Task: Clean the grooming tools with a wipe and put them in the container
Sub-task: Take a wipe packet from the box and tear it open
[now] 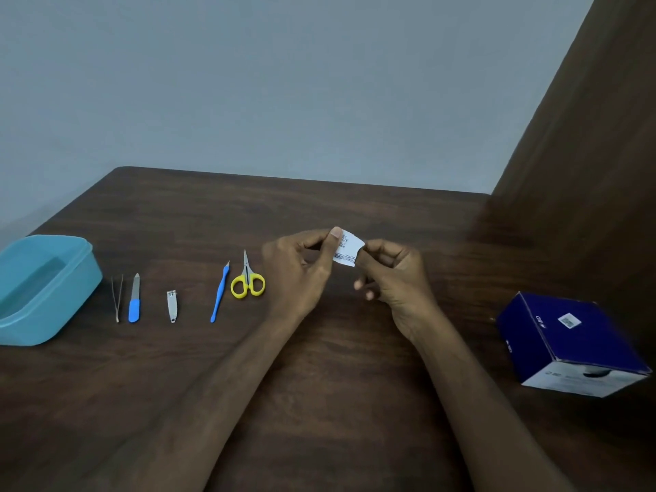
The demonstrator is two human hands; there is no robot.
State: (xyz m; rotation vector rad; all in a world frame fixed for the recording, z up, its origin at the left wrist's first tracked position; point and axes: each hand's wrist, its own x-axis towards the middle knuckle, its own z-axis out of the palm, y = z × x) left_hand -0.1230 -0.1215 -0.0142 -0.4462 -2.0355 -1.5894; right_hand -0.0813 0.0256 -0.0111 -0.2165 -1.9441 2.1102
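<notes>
Two hands, left hand (301,264) and right hand (390,275), each pinch an edge of the wipe sachet (348,249) above the table (319,403), right of the scissors (247,280). Thin, light and probably slippery foil, it should tear best from its corners.

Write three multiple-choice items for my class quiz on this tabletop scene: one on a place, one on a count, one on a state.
1. Where is the teal container?
A. left end of the tool row
B. beside the blue box
C. between the hands

2. How many grooming tools lie on the table?
A. three
B. five
C. seven

3. What is the wipe packet's state?
A. lying flat
B. inside the container
C. pinched by both hands

Key: 1 A, it sits left of the tweezers. 2 B, five lie in the row. 3 C, left hand and right hand pinch it.
</notes>
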